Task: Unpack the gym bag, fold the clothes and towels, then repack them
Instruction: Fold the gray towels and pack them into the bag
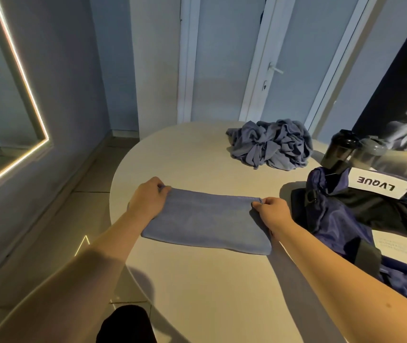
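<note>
Bag [341, 219] unpacked, one towel [207, 221] part-folded on desk [197, 288] with left hand [145, 201] and right hand [273, 210] fingers pinching its far corners; crumpled pile [271, 144] unfolded, repacking left.

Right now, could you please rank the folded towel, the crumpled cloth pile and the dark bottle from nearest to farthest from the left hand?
1. folded towel: the left hand pinches its far left corner.
2. crumpled cloth pile: farther back, off to the right.
3. dark bottle: far right, past the pile, beside the gym bag.
</note>
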